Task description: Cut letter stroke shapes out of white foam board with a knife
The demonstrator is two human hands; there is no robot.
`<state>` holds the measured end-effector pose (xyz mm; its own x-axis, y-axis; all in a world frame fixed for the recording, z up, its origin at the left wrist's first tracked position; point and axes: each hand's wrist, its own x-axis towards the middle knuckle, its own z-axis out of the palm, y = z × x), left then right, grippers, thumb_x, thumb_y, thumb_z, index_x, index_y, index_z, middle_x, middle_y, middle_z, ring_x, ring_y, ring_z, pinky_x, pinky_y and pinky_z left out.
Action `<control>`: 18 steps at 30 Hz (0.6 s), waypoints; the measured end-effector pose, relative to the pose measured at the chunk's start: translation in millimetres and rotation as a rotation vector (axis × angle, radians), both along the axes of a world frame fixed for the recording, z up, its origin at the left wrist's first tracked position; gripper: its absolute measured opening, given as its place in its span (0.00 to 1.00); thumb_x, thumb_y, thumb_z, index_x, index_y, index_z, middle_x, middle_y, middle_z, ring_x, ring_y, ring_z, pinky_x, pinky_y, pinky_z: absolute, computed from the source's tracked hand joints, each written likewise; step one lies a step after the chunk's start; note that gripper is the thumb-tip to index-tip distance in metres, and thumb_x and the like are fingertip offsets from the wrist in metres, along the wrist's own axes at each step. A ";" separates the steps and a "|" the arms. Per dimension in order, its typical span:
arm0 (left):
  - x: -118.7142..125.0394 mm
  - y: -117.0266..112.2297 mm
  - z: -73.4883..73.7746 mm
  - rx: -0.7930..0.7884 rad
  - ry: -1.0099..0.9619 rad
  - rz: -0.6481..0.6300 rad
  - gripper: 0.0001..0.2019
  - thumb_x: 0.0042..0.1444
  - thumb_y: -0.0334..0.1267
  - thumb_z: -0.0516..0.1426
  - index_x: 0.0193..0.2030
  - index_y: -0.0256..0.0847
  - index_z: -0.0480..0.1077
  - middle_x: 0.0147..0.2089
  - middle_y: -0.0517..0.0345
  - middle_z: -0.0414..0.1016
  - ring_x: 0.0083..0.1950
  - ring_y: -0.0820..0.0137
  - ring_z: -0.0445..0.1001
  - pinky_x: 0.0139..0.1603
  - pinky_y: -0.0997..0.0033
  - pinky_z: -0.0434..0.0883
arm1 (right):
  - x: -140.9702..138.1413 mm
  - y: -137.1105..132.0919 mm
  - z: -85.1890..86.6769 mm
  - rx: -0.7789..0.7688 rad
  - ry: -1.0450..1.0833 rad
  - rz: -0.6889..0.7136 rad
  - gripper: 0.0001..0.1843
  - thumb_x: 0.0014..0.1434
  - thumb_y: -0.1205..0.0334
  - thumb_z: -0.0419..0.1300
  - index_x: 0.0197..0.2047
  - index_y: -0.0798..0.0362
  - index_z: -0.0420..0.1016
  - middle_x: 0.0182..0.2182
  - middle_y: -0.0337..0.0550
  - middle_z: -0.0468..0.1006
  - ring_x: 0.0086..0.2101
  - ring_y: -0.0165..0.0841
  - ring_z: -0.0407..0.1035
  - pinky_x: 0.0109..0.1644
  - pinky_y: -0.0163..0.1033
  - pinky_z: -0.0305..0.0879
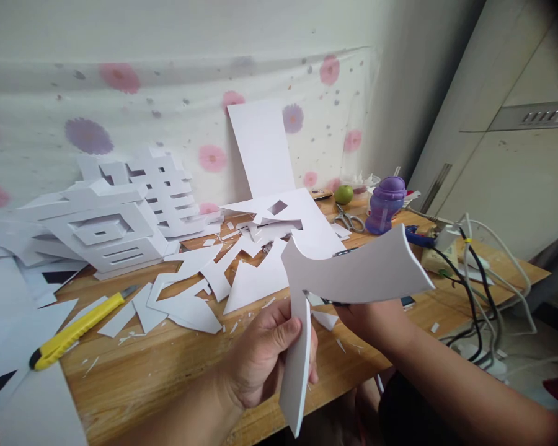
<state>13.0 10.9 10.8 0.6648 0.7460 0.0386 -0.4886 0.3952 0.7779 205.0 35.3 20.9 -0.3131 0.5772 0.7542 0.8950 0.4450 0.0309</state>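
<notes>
From here I see a smooth, matte white board piece (363,271), its edge slightly thick, a curved arm sweeping right from a straighter strip. The left hand (272,353) pinches that strip, thumb against one face, fingers wrapped behind, holding it above the grainy wooden table (121,396). The right hand (369,322) sits behind the curved arm, which blocks its fingers; I can't tell how they are set. Something dark and shiny shows by the gap there. Jagged white offcuts (190,310) litter the wood beyond, between a yellow plastic cutter (79,331) and metal scissors (348,220) beside a translucent purple cup (384,209).
</notes>
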 end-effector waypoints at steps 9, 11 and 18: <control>1.3 0.0 2.2 -0.010 0.098 0.102 0.13 0.55 0.46 0.63 0.33 0.37 0.69 0.23 0.61 0.72 0.22 0.75 0.72 0.25 0.78 0.70 | -2.7 -2.1 -0.2 0.013 0.018 0.014 0.11 0.50 0.65 0.54 0.29 0.53 0.79 0.29 0.53 0.82 0.27 0.46 0.74 0.28 0.44 0.67; 0.4 0.2 1.9 -0.020 0.112 0.115 0.13 0.55 0.46 0.63 0.34 0.38 0.69 0.23 0.61 0.72 0.22 0.75 0.72 0.25 0.78 0.70 | -3.7 -1.4 -0.9 0.033 0.018 -0.005 0.12 0.52 0.64 0.54 0.32 0.54 0.79 0.29 0.53 0.82 0.29 0.48 0.75 0.30 0.45 0.68; -0.6 -2.0 2.2 -0.040 0.093 0.143 0.11 0.55 0.43 0.63 0.36 0.38 0.70 0.23 0.61 0.73 0.22 0.75 0.73 0.26 0.77 0.71 | -3.0 1.5 -5.3 0.088 0.030 -0.042 0.15 0.53 0.66 0.52 0.36 0.55 0.80 0.31 0.55 0.82 0.32 0.49 0.76 0.31 0.45 0.66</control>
